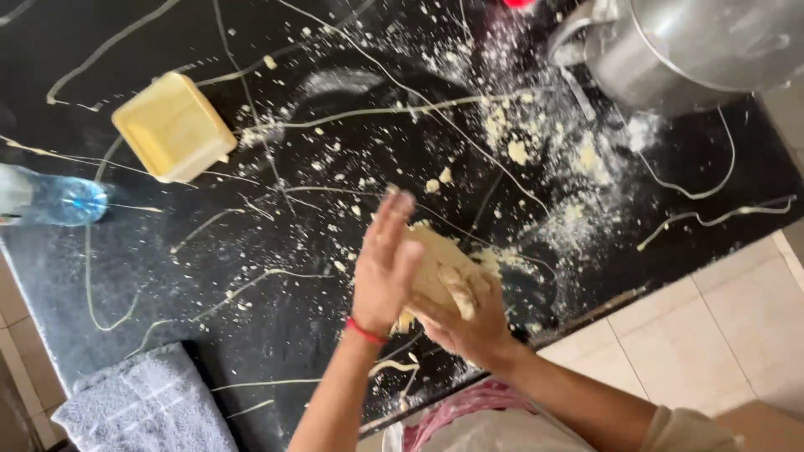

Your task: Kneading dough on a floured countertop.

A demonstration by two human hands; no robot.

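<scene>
A pale lump of dough (434,266) is pressed between both my hands above the black counter (251,322). My left hand (383,269), with a red band on its wrist, lies flat against the lump's left side with its fingers stretched upward. From below and to the right, my right hand (471,325) cups the dough, fingers curled into it. Bits of dough stick to my right fingers.
A square yellow container (173,125) sits at the back left, beside a clear plastic bottle (52,199) on its side. A grey towel (142,406) lies at the near left. A metal pot (682,46) stands at top right. Dough strands and crumbs (519,151) litter the counter.
</scene>
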